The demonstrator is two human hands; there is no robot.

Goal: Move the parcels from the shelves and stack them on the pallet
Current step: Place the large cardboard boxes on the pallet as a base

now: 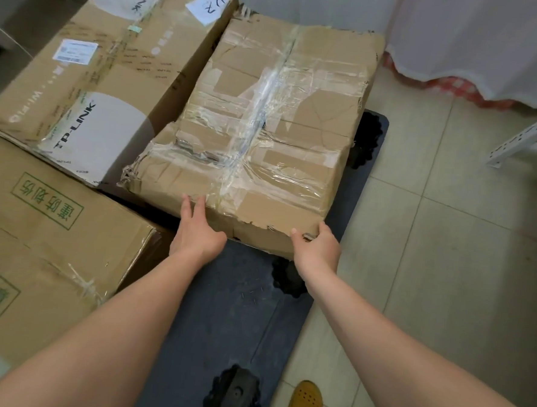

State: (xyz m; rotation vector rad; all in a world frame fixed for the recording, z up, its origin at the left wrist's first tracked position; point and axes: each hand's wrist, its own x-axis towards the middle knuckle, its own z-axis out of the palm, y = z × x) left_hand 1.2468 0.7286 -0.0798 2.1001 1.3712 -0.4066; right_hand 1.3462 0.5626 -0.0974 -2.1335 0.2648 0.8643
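Observation:
A worn, heavily taped cardboard parcel (pixel 265 124) lies on the dark blue pallet (pixel 231 320), at its far right. My left hand (pixel 196 227) presses flat against the parcel's near side, fingers straight and reaching its top edge. My right hand (pixel 316 247) grips the parcel's near right corner, thumb on the front face and fingers wrapped round the side. A long TP-LINK box (pixel 112 68) lies to its left, touching it. A brown box with green print (pixel 44 246) sits on the pallet's near left.
Pale tiled floor (pixel 445 277) lies to the right of the pallet. A white perforated shelf post (pixel 526 137) leans at the right edge. A white cloth with a red checked hem (pixel 458 57) hangs at the back right. A yellow shoe (pixel 305 403) is beside the pallet's near corner.

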